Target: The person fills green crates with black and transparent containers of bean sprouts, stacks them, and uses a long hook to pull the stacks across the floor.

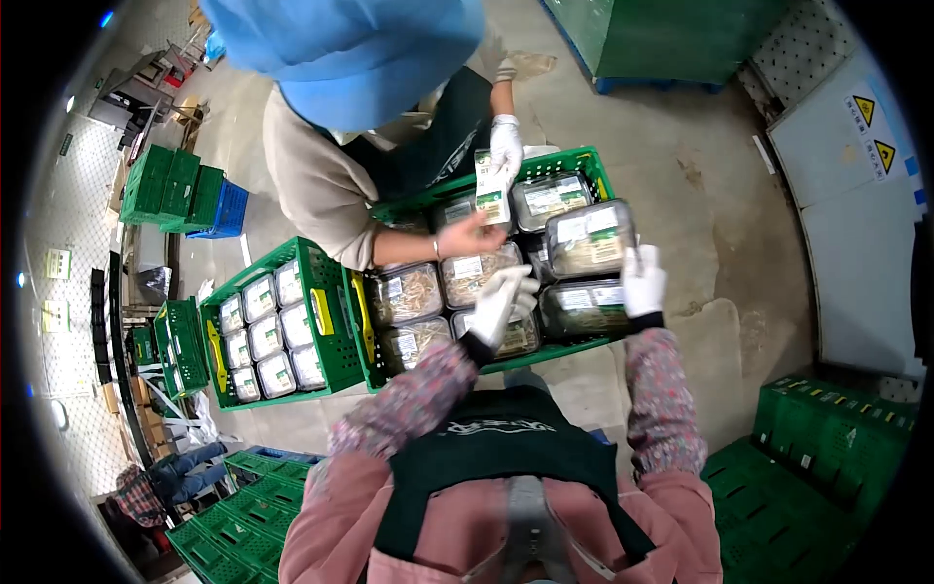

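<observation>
My right hand [643,280], in a white glove, grips the near right edge of a clear-lidded food tray [588,239]. The tray is raised and tilted over the right end of a green crate [465,368]. My left hand [502,300], also gloved, is over the crate's middle with its fingers apart, above a packed tray [520,334]. Nothing shows in it. Other lidded trays with labels fill the crate, among them a tray of brownish strands [407,294] and a dark tray [584,308] beneath the raised one.
Across the crate a person in a blue cap [350,58] holds printed labels [491,193]; their bare hand [472,237] reaches over the trays. At left stands another green crate [336,331] of packed trays. Stacked green crates [837,448] are at right, more crates [243,516] at lower left.
</observation>
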Action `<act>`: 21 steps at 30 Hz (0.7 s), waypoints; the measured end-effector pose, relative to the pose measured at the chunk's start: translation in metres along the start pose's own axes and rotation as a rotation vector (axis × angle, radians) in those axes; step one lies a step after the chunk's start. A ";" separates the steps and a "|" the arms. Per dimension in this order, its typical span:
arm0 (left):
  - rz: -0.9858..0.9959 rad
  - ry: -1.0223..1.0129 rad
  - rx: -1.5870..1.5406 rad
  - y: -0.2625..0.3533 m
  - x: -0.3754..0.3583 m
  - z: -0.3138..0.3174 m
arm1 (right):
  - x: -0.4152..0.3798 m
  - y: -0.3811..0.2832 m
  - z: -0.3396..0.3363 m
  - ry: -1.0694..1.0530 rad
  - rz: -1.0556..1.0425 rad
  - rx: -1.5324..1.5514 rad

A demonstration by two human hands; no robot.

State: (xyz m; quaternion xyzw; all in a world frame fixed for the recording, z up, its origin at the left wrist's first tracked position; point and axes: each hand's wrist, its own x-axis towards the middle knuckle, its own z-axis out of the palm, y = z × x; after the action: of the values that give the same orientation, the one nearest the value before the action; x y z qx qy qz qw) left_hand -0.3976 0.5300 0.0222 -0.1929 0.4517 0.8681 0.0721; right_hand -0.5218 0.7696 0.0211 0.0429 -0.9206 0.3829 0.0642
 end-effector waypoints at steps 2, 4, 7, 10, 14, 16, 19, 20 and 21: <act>-0.186 0.152 -0.068 -0.030 0.071 -0.002 | -0.007 -0.011 -0.043 0.153 -0.083 0.176; -0.273 0.377 -0.361 -0.060 0.138 0.006 | -0.018 -0.034 -0.084 0.259 -0.120 0.375; -0.245 0.531 -0.619 -0.080 0.219 -0.002 | -0.041 -0.041 -0.142 0.317 -0.079 0.125; -0.136 0.640 -0.564 -0.106 0.243 -0.006 | -0.060 -0.051 -0.187 0.276 -0.111 0.082; 0.050 0.379 -0.444 -0.088 0.146 0.004 | -0.058 -0.105 -0.217 0.172 -0.232 -0.050; 0.092 0.123 -0.091 -0.053 0.037 -0.020 | -0.058 -0.140 -0.217 0.085 -0.411 -0.060; 0.145 0.109 0.053 0.014 -0.089 -0.050 | -0.045 -0.195 -0.189 -0.107 -0.546 0.131; 0.218 0.185 0.106 0.030 -0.129 -0.063 | -0.035 -0.211 -0.179 -0.147 -0.673 0.153; 0.273 0.350 0.554 0.070 -0.181 -0.074 | -0.037 -0.252 -0.159 -0.192 -0.772 0.141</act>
State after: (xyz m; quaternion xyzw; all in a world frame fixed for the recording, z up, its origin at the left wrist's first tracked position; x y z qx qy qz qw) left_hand -0.2326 0.4381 0.1090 -0.2497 0.6971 0.6680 -0.0733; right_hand -0.4398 0.7061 0.3027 0.4251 -0.8101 0.3873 0.1140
